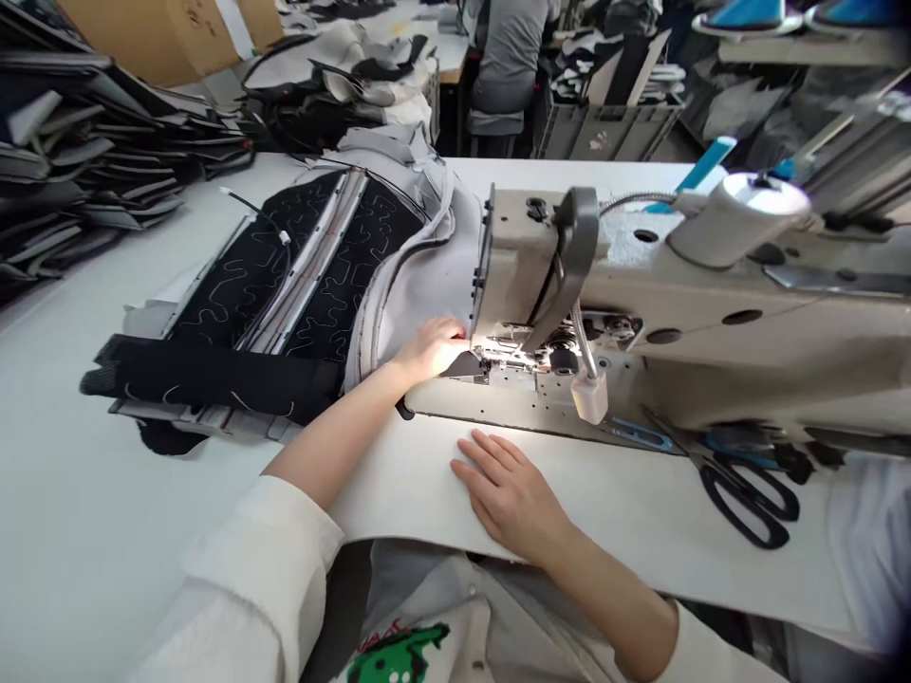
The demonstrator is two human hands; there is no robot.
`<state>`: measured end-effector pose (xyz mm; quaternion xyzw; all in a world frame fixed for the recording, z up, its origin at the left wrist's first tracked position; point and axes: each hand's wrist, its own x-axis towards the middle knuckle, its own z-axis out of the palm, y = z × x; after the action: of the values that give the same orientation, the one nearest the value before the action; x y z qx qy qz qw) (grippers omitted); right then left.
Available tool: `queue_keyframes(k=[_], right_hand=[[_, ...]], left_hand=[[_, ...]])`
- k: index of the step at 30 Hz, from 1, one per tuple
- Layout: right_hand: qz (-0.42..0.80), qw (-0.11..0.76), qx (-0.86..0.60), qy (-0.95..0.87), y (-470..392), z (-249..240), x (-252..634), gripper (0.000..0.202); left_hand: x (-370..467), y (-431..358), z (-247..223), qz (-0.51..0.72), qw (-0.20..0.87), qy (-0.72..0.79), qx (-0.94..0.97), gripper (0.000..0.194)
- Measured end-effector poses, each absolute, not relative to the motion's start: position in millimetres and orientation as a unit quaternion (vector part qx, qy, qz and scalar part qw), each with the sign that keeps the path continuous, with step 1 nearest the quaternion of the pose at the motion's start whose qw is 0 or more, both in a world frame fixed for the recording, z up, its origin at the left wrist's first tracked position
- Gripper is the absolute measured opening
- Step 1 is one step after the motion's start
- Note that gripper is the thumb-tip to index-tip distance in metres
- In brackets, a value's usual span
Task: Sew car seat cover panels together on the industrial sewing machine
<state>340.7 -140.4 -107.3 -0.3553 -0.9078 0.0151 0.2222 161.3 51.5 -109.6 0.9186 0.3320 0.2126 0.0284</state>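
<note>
My left hand is at the needle area of a sewing machine, its fingers closed on the edge of a grey and black sewn cover. The fingertips are partly hidden beside the machine head. The cover spreads to the left, with black panels stitched in wavy light lines and a pale strip between them. A black rolled flap lies along its near side. My right hand rests palm down on the white table, fingers stretched out and holding nothing, just in front of the machine bed.
Black-handled scissors and a blue tool lie at the right of the machine bed. A thread cone stands on the machine. Stacked dark pieces fill the left back. Behind are a grey crate and a seated person.
</note>
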Motion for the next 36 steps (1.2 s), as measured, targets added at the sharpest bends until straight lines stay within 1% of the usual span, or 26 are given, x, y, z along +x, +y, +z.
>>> queue_keyframes(k=[8,11,13,15,17,19,21,23,26,29,31,33,36], right_hand=[[0.005,0.202,-0.350,-0.915,-139.3,-99.7,340.8,0.033],[0.002,0.199,-0.356,-0.913,-138.6,-97.8,340.5,0.033],[0.003,0.205,-0.360,-0.910,-137.7,-96.9,340.5,0.033],[0.008,0.215,-0.359,-0.908,-137.0,-96.3,340.6,0.033],[0.013,0.220,-0.358,-0.907,-136.8,-96.1,340.9,0.032],[0.016,0.224,-0.360,-0.905,-137.1,-96.5,341.4,0.032],[0.017,0.229,-0.363,-0.903,-137.4,-97.4,341.9,0.031],[0.017,0.231,-0.364,-0.902,-137.7,-98.7,341.9,0.031],[0.019,0.230,-0.364,-0.902,-139.0,-101.5,340.9,0.032],[0.046,0.236,-0.365,-0.899,-141.8,-106.1,341.6,0.033],[0.117,0.258,-0.370,-0.885,-141.9,-108.6,344.6,0.032],[0.241,0.310,-0.412,-0.822,-136.9,-108.7,348.9,0.028],[0.478,0.395,-0.493,-0.610,-116.9,-103.9,352.2,0.026]], left_hand=[[164.9,39.7,-114.9,0.237,-0.004,0.368,0.899,0.019],[165.4,19.2,-101.7,0.284,-0.097,0.413,0.860,0.021],[159.3,5.6,-88.3,0.313,-0.178,0.454,0.815,0.029],[144.6,-1.8,-75.9,0.308,-0.203,0.522,0.769,0.044],[123.0,-0.1,-68.7,0.267,-0.157,0.621,0.720,0.059],[99.8,8.7,-67.5,0.213,-0.059,0.711,0.668,0.068],[81.8,19.5,-70.2,0.176,0.042,0.752,0.634,0.074],[71.3,27.1,-72.9,0.165,0.106,0.752,0.630,0.077],[59.3,26.2,-70.9,0.160,0.141,0.730,0.649,0.079],[27.3,4.8,-65.1,0.151,0.153,0.722,0.657,0.081],[-10.1,-24.6,-64.3,0.153,0.161,0.722,0.655,0.082],[-53.6,-66.5,-66.3,0.157,0.179,0.729,0.642,0.081],[-110.3,-143.9,-68.5,0.170,0.207,0.759,0.593,0.077]])
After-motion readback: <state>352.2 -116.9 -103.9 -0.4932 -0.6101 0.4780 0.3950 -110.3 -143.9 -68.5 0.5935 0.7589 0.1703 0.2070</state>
